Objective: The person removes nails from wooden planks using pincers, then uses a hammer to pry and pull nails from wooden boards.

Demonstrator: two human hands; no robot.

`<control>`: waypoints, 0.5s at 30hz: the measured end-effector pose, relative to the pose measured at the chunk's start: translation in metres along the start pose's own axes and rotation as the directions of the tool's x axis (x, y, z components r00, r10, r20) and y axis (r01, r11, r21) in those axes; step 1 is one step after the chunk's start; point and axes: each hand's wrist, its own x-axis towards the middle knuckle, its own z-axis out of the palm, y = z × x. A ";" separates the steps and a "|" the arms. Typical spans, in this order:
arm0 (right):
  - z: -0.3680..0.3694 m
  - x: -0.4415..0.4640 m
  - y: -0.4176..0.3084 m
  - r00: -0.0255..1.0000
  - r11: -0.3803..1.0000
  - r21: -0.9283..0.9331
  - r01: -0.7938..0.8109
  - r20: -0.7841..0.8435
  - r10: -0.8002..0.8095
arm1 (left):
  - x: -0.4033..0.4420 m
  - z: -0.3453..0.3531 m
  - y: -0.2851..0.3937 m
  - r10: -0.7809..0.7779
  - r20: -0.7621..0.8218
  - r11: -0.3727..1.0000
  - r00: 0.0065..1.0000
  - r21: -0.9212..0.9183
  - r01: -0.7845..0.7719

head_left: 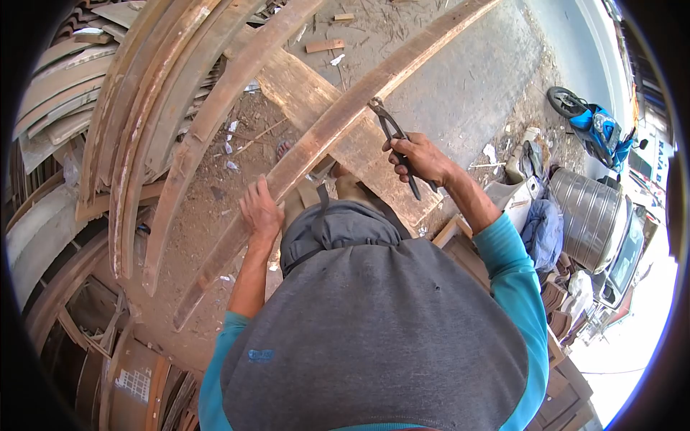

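Head view: a long wooden beam (323,140) crosses over a rough plank (298,90), slanting from near left to far right. The left hand (260,208) lies over its near part, grip unclear; the right hand (420,159) is wrapped around pincers (397,127) meeting the beam's edge. Work appears underway; what they grip and how much remains cannot be told. A far-right sign (662,165) reads "RAJA B", apparently cut off; blue shirt lettering (260,355) is illegible.

Dude's rocking a dark grey shirt (374,323) with teal sleeves (499,244), a little blue logo (261,355) on the chest, plus grey bottoms (345,226).
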 end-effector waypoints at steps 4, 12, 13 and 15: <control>0.057 0.017 0.037 0.959 0.984 0.030 0.174 -0.231 -0.162 | 0.007 -0.009 -0.006 -0.001 0.135 0.999 0.991 -0.048 0.007; 0.089 0.089 0.101 0.730 0.860 -0.329 0.390 -0.459 -0.506 | 0.047 -0.018 -0.047 0.041 0.438 0.930 0.898 -0.344 0.126; 0.083 0.084 0.096 0.726 0.858 -0.330 0.393 -0.462 -0.510 | 0.050 -0.020 -0.048 0.058 0.428 0.928 0.902 -0.356 0.110; 0.066 0.072 0.091 0.793 0.917 -0.092 0.387 -0.475 -0.382 | 0.052 -0.022 -0.044 0.076 0.416 0.925 0.906 -0.369 0.092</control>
